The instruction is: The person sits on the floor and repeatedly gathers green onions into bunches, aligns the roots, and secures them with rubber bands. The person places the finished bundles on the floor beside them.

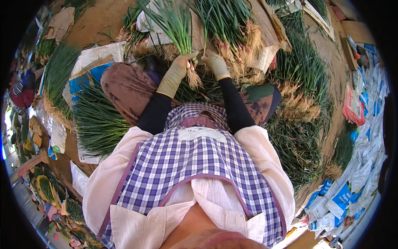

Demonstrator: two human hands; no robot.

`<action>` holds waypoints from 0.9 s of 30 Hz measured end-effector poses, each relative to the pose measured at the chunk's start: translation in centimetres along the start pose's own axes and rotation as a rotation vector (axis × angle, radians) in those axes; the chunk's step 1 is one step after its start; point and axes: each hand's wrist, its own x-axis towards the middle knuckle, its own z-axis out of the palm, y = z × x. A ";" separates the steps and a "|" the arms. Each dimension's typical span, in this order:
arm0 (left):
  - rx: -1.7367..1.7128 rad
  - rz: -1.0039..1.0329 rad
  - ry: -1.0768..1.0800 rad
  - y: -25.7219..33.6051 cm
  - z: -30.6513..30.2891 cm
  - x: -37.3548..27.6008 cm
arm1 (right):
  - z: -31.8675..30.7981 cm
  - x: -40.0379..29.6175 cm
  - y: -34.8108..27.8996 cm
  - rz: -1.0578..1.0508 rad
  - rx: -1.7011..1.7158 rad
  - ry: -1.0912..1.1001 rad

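In its pale work glove, my left hand (183,63) grips a small bunch of green onions (182,34) just above the bulbs, with the leaves pointing away from me and the stringy roots hanging below. Close beside it, my gloved right hand (216,64) pinches the base of a single green onion stalk (205,31). Beyond the right hand lies a larger heap of green onions (228,23), its reddish bulbs and tan roots towards me. Trimmed leaves (203,93) lie between my crossed legs.
To the right rests a long pile of green onions (295,62) with roots (295,105), above loose leaf waste (292,149). More onion leaves (96,118) lie by my left knee on printed sacking (102,56). Plastic bags (351,186) cover the far right. Another person (23,88) sits at far left.
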 end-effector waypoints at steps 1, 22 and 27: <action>0.044 0.018 0.045 -0.1 -0.9 0.2 | -0.7 0.4 -1.3 0.019 -0.050 -0.176; 0.036 0.009 0.174 -2.4 -0.4 -1.4 | -1.7 -0.4 -5.5 0.453 1.473 0.121; -0.121 0.058 -0.176 -2.4 -1.6 -1.2 | -1.1 0.0 -4.8 0.624 2.166 -0.175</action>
